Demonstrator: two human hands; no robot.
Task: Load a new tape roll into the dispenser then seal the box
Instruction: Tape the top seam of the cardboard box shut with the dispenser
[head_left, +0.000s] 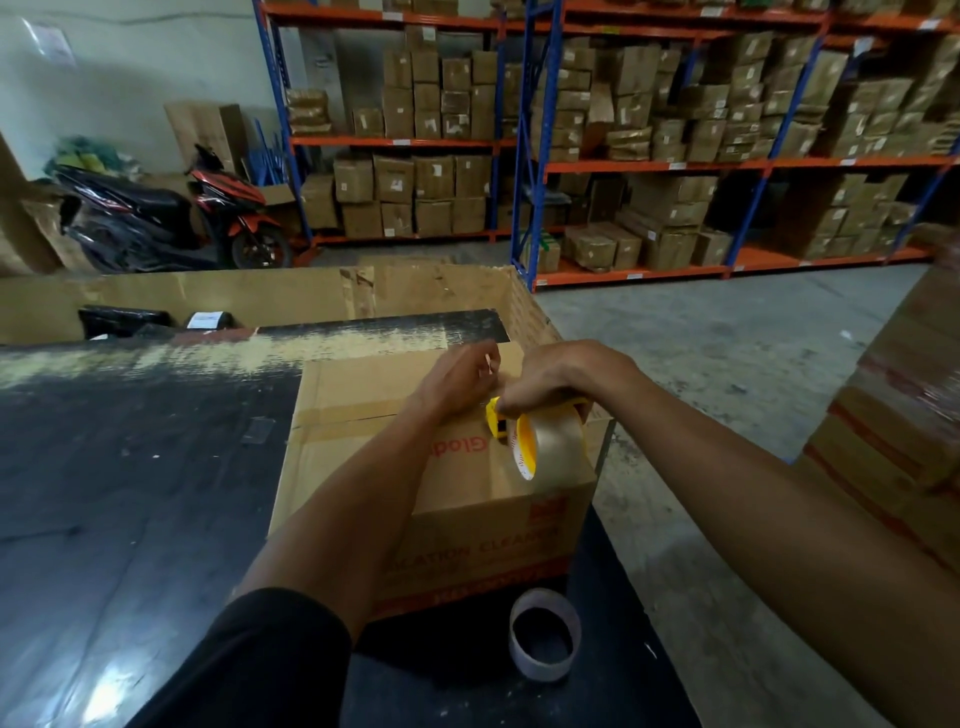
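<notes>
A brown cardboard box (363, 415) with red print stands on the black table, its top flaps closed and a strip of tape along the seam at the left. My right hand (558, 376) grips a yellow tape dispenser (496, 423) holding a full clear tape roll (553, 449), pressed on the box top near its right edge. My left hand (460, 376) rests on the box top just left of the dispenser, fingers curled at the tape end. An empty tape core (545, 634) lies on the table in front of the box.
The black table (130, 493) stretches left, worn pale at its far edge. A large open carton (260, 296) sits behind it. Stacked cartons (893, 415) stand at the right across a concrete floor. Shelving with boxes (649, 140) and a parked scooter (171, 213) fill the background.
</notes>
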